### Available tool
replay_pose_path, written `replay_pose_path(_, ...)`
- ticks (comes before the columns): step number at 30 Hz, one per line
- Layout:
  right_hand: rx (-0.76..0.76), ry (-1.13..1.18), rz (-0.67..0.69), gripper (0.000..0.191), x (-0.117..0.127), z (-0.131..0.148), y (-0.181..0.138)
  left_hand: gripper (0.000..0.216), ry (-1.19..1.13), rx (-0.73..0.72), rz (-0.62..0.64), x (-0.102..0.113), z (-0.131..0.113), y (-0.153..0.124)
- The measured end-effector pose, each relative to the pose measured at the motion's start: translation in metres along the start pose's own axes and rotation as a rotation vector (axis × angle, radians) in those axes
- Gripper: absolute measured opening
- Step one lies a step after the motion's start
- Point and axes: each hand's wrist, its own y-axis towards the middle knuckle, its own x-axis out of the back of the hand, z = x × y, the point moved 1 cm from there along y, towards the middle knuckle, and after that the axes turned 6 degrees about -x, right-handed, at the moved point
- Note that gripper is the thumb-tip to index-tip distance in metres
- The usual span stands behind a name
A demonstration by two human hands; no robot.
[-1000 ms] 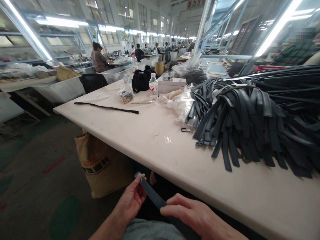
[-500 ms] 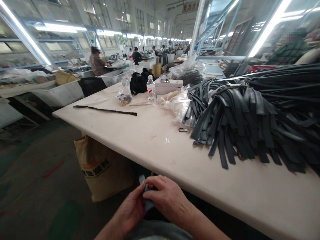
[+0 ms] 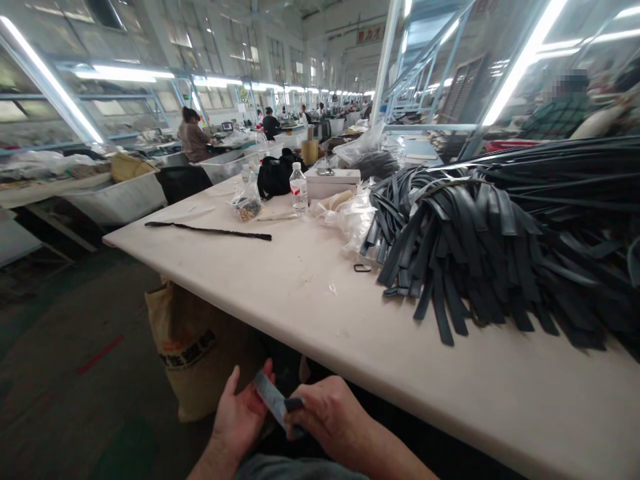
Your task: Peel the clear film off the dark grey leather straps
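Taking the middle of the view as the dial's centre, we see at 11 o'clock a capped clear bottle [image 3: 299, 190], upright on the counter [image 3: 280, 280], with a black bag [image 3: 271, 179] just beside it. At 12 we find a white box [image 3: 345, 183]; at 10, a see-through bag [image 3: 247, 208] of small pieces. At 8 we note a tan sack [image 3: 173, 383] printed with dark characters, below the counter's edge, and a red stripe [image 3: 100, 355] farther out on the floor [image 3: 75, 413].
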Motion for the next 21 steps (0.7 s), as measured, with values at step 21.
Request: replay_pose_path(21,-0.179,0.777,-0.472,0.029,0.092,-0.011,-0.038,0.045,0.903,-0.064,0.763,-0.109,0.031,-0.049)
